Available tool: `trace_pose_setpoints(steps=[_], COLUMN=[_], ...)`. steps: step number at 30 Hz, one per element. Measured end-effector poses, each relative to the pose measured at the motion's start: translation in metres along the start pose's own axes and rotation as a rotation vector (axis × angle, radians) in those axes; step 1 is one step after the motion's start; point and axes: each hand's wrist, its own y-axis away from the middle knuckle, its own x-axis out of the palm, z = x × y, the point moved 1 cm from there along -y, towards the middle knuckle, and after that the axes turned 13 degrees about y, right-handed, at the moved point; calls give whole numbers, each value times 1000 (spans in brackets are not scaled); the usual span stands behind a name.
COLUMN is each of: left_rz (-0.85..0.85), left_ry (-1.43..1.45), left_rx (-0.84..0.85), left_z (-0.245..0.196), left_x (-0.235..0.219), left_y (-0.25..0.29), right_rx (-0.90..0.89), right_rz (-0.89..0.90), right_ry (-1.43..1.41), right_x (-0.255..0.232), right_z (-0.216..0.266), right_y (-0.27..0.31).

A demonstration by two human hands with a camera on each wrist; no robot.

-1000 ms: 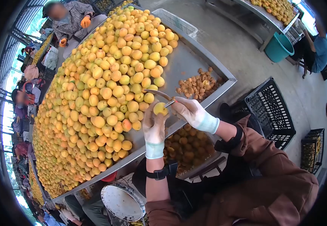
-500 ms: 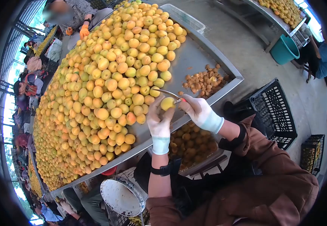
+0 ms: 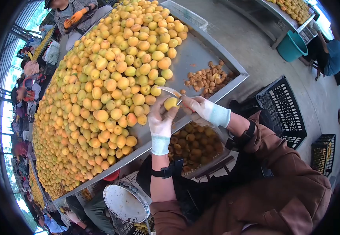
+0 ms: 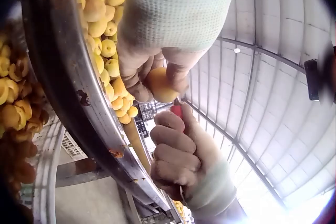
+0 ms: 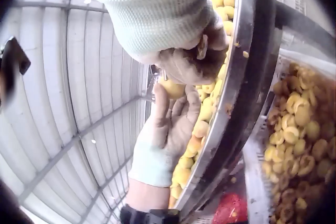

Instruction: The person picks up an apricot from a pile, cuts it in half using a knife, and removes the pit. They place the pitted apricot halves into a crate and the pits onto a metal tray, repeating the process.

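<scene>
Between thumb and fingers my gloved left hand (image 3: 160, 124) holds a yellow apricot (image 3: 170, 103), which shows in the left wrist view as an orange-yellow fruit (image 4: 161, 84). My gloved right hand (image 3: 199, 108) is curled round the red handle (image 4: 177, 110) of a knife, whose curved blade (image 3: 169, 91) points left above the fruit. A short metal piece near the handle meets the apricot's right side. In the right wrist view the apricot (image 5: 172, 88) sits at the left hand's fingertips, just below the right hand (image 5: 190, 62).
A large apricot heap (image 3: 111, 86) covers much of the metal table (image 3: 193, 51). Brown pits (image 3: 209, 78) lie near its corner. Below the edge is a crate of halved fruit (image 3: 195, 145); a white bucket (image 3: 126, 201) and black crate (image 3: 282, 111) stand nearby. Other people sit around.
The view has shifted slightly. The right hand and knife have turned a little against the apricot, which stays in the left hand. The person across the table has drawn an orange-gloved hand back from the heap.
</scene>
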Motion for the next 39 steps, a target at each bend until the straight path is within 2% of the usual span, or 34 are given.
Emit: trace_pose_setpoints(steps=[2,4,5,7,8,10,11,12,14,16,17,18,20,21,22,24,26,27,29,34,36,38,39], left_rz=[-13,-19,-33,-44,-35,-27,-28,-29,-34,-42,-52,-63,-75,-84,-90,-88,-64,-96,-123,-159,-147,-135,-113], left_ry=[-5,-16,-12,-14,15,43,192,341,435,526,559,593,585,585,589,678,659,604,488,383,343,299,151], left_rx=[40,35,40,44,57,70,67,61,64,69,70,72,76,79,60,66,47,30,27,40,53,59,116], left_z=[0,-1,0,-1,-2,-1,2,5,12,11,10,7,0,-1,2,13,27,29,21,10,3,3,2], left_x=[0,1,1,1,2,4,4,3,0,-3,-6,-8,-12,-13,-17,-30,-47,-51,-42,-23,-18,-17,-17], left_y=[-1,0,0,1,2,4,4,6,8,12,15,19,26,30,31,33,36,40,47,42,33,28,25], right_rx=[24,66,63,7,3,-78,-79,-92,-106,-122,-163,-162,-308,-363,-344,-518,-576,-498,-409,-543,-537,-459,-454], right_rz=[25,252,249,501,502,710,710,665,620,300,187,191,-449,-435,-438,-664,-732,-711,-696,-648,-634,-607,-604], right_ry=[-99,-417,-421,-687,-691,-861,-864,-848,-838,-647,-445,-451,84,60,53,336,369,389,411,392,404,396,393], right_x=[4,2,0,0,0,3,4,7,12,14,6,11,15,12,10,8,12,13,15,21,17,15,14], right_z=[3,-3,-6,-12,-15,-14,-15,-14,-11,-7,-9,-5,4,-2,-6,-17,-7,-2,-6,-7,-10,-9,-9], right_y=[3,-1,-4,-9,-13,-17,-18,-17,-15,-15,-14,-13,-8,-13,-20,-31,-20,-15,-16,-23,-26,-25,-26])
